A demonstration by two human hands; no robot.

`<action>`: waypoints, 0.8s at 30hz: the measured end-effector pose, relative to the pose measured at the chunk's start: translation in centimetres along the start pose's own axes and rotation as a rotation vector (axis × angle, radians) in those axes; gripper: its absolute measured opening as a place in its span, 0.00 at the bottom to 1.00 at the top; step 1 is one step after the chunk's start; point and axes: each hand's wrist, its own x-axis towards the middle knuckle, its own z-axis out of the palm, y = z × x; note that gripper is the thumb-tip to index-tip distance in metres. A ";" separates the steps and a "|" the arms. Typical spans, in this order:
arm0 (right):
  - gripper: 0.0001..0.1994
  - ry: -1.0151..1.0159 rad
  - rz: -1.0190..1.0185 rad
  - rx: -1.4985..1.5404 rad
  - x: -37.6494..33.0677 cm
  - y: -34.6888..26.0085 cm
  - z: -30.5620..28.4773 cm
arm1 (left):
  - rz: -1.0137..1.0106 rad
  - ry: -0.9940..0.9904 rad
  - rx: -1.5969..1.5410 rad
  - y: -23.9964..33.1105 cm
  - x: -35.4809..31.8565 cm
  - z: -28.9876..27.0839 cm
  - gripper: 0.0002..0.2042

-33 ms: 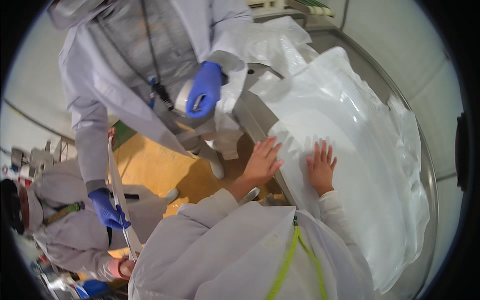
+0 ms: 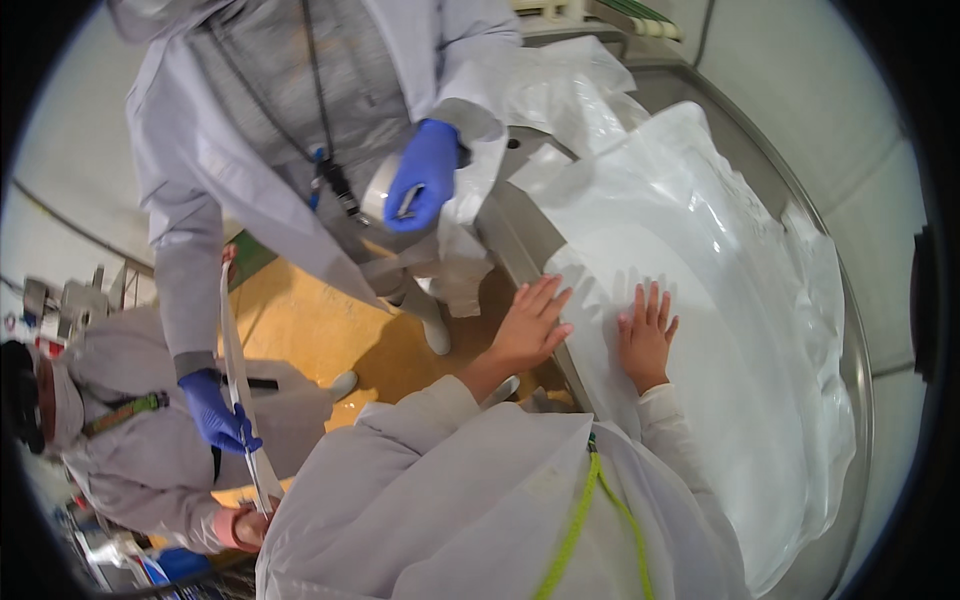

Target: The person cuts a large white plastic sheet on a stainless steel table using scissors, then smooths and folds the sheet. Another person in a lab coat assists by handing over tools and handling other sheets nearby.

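A large white plastic sheet (image 2: 740, 440) covers most of a steel table (image 2: 520, 228) on my right, with creases along its far and right sides. My right hand (image 2: 647, 338) is over the sheet, fingers spread and pointing away from me, holding nothing; whether the palm touches the sheet I cannot tell. Over the table's near left edge, my left hand (image 2: 532, 325) has its fingers outstretched, also holding nothing. Across from me, a co-worker's blue-gloved hand (image 2: 425, 178) holds a white roll (image 2: 378, 190). That person's other gloved hand (image 2: 220, 415) grips a long white strip (image 2: 236, 360).
Crumpled clear plastic (image 2: 575, 85) lies at the table's far end. A second person (image 2: 150, 400) stands at the left, with a hand near the strip's lower end. Yellow-orange floor (image 2: 310, 320) shows between us. A pale wall (image 2: 830, 110) rises beyond the table at right.
The whole view has shifted slightly, so the co-worker and sheet appear a little further right. My hands keep nearly the same pose.
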 end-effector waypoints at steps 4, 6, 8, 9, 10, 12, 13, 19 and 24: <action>0.28 -0.076 -0.035 -0.028 1.0 -0.4 1.6 | 0.026 -0.096 -0.010 0.4 -0.1 -0.6 0.26; 0.28 -0.099 -0.020 -0.024 1.1 -1.0 0.7 | 0.017 -0.116 0.000 0.2 -0.1 -0.9 0.26; 0.28 -0.104 -0.026 -0.025 1.2 -1.1 0.4 | 0.017 -0.127 0.001 0.4 -0.1 -1.1 0.27; 0.28 -0.107 -0.029 -0.027 1.1 -1.1 0.4 | 0.004 -0.134 -0.012 0.5 -0.1 -1.2 0.27; 0.28 -0.105 -0.026 -0.033 1.2 -1.1 0.2 | 0.005 -0.135 -0.026 0.6 0.0 -1.4 0.27; 0.28 -0.118 -0.023 -0.035 1.1 -1.0 -0.2 | 0.009 -0.136 -0.055 0.8 0.0 -1.8 0.27; 0.28 -0.115 -0.019 -0.030 1.2 -1.0 -0.3 | 0.001 -0.117 -0.094 0.9 0.1 -2.0 0.25; 0.28 -0.093 -0.044 -0.028 0.9 -0.5 -0.2 | -0.176 0.135 -0.518 2.1 -1.1 -5.1 0.13; 0.23 -0.064 -0.064 0.137 2.3 1.3 1.5 | -0.490 0.430 -0.939 0.5 -1.3 -7.8 0.08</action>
